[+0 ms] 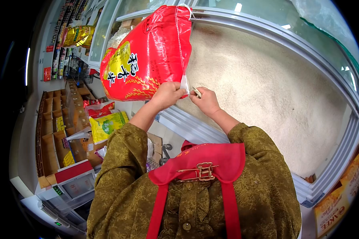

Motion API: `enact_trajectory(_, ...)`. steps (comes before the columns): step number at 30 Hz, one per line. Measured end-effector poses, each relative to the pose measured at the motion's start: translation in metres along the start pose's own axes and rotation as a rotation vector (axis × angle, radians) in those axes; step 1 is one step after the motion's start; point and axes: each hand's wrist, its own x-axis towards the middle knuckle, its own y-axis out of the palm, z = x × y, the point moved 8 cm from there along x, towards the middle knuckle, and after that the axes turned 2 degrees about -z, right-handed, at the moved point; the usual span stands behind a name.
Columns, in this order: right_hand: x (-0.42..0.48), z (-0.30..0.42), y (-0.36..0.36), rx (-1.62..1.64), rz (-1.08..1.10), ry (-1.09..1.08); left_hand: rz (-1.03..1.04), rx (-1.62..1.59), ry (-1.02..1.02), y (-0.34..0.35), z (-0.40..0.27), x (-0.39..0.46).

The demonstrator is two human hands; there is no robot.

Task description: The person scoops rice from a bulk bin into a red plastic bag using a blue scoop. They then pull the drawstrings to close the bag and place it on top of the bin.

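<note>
A large red rice sack (155,50) with a stitched edge lies across the rim of a bin of loose rice (266,86). My left hand (168,95) pinches the sack's near corner, where a white strip (184,84) shows. Close beside that corner, my right hand (205,100) has its fingers closed around a small metal tool (197,92), whose exact kind I cannot tell. White string (188,10) hangs loose at the sack's far corner.
Sliding glass panels in a metal frame (272,27) stand behind the rice. To the left are a wooden compartment shelf (49,134), a yellow-green bag (107,127), a gold bag (77,36) and a shopping cart (79,70). A printed poster (341,194) is at lower right.
</note>
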Motion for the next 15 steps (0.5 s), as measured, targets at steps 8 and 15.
enact_trajectory(8, 0.0025, 0.0015, 0.0028, 0.0, -0.046, -0.01, -0.02, 0.031, 0.042, 0.0017, 0.0071, 0.0037)
enact_trajectory(15, 0.0051, 0.0039, 0.0039, -0.079, -0.087, -0.065, -0.016, 0.06, 0.044, 0.0018, 0.0059, 0.0043)
